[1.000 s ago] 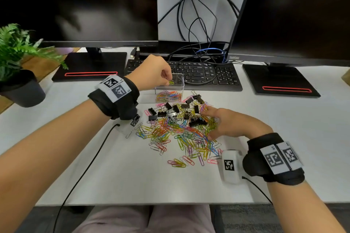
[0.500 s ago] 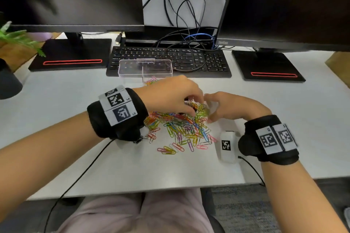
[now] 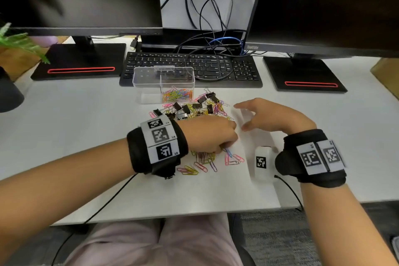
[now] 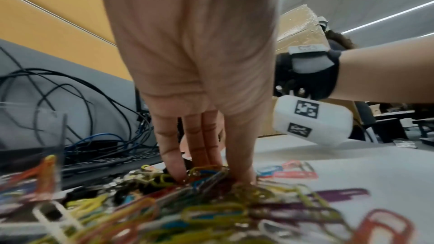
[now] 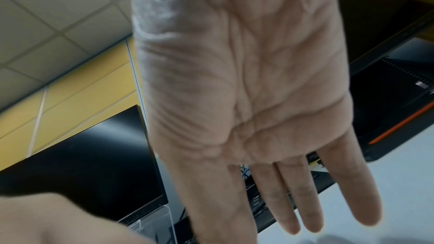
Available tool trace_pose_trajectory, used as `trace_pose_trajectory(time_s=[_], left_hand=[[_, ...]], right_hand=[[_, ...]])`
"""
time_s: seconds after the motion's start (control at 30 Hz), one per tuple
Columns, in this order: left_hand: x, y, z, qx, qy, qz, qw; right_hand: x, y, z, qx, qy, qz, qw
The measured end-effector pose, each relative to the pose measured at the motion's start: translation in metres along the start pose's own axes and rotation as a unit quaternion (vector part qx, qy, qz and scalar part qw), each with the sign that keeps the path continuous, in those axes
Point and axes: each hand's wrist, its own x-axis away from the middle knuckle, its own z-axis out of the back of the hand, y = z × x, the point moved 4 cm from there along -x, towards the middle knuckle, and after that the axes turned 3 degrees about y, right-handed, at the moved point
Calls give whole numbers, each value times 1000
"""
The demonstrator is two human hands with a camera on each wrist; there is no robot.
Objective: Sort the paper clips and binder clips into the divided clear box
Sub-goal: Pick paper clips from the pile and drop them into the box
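A heap of coloured paper clips mixed with black binder clips lies mid-desk. Just behind it stands the divided clear box; its right compartment holds paper clips, and the left one looks bare. My left hand is curled down into the near part of the heap. In the left wrist view its fingers and thumb pinch a bunch of paper clips. My right hand hovers just right of the heap, fingers spread and straight, holding nothing.
A black keyboard with looped cables sits right behind the box. Two monitor stands flank it. A potted plant is at far left. A white camera unit hangs by my right wrist.
My left hand left the clear box, dropped onto the heap and closed on clips at its near side. My right hand lifted off the heap, moved right and opened.
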Motion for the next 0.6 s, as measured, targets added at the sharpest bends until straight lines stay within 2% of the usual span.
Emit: trace_pose_trajectory(time_s=[0.1, 0.27, 0.47, 0.6], left_hand=[[7, -18, 3, 14, 8, 44, 999], [22, -37, 13, 67, 62, 90, 992], [43, -60, 4, 52, -12, 157, 986], [47, -63, -3, 74, -9, 165, 984]], right_hand=[[0, -5, -3, 3, -10, 5, 1000], [1, -11, -6, 15, -25, 6, 1000], [3, -20, -19, 45, -90, 36, 994], [2, -25, -22, 50, -118, 62, 990]])
